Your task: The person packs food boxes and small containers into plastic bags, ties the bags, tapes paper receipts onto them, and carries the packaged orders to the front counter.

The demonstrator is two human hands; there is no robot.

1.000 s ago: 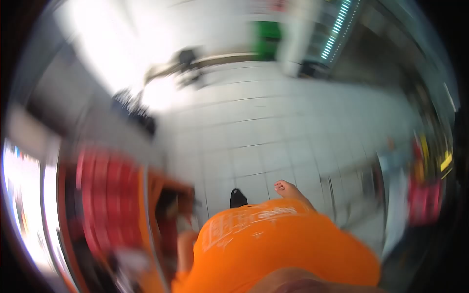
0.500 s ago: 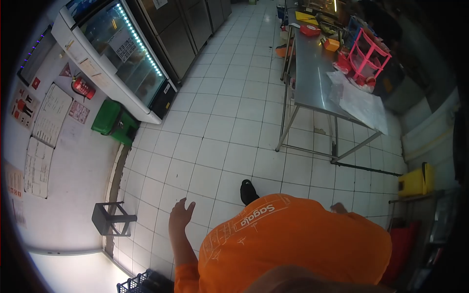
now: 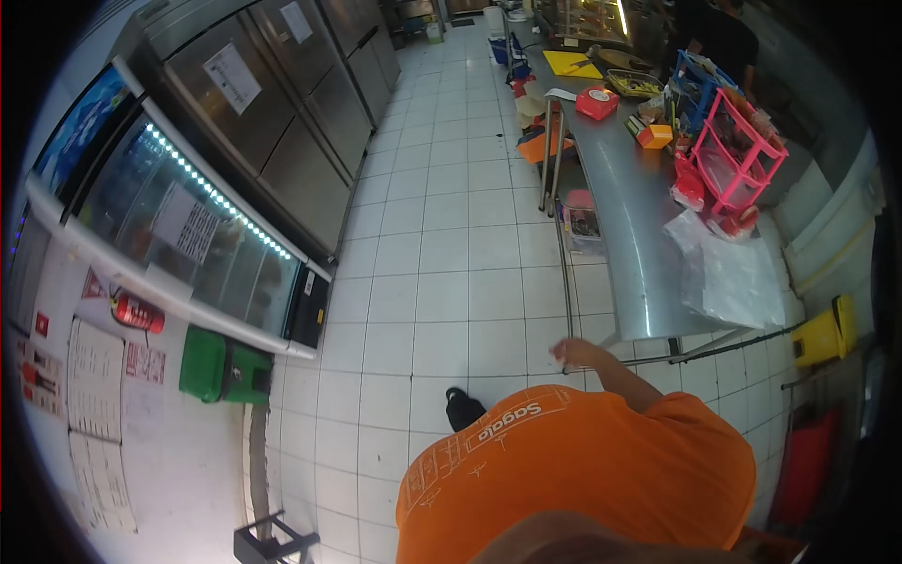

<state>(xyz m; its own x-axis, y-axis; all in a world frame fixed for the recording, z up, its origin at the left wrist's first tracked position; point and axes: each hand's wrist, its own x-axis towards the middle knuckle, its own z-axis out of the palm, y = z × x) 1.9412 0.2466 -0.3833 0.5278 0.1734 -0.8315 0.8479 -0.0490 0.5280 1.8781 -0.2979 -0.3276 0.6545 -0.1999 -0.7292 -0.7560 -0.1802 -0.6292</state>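
Note:
My right hand [image 3: 575, 353] swings forward over the floor, just in front of the near left corner of a steel table [image 3: 628, 254]. Its fingers are loosely bent, with nothing visible in them, and it does not appear to touch the table. My left hand is out of view. Below me show an orange shirt [image 3: 564, 470] and one black shoe [image 3: 462, 408] on the tiles.
On the table are a plastic sheet [image 3: 738, 277], a pink rack [image 3: 738, 155], a red item [image 3: 597, 102] and a yellow board [image 3: 571, 64]. Along the left stand a glass-door fridge [image 3: 202, 226], a green bin [image 3: 221, 367] and a stool [image 3: 272, 543]. A person [image 3: 723, 38] is beyond the table.
I have moved forward, so the table and fridge are nearer. My right hand has swung forward into fuller view. My left hand, open earlier, has left the frame.

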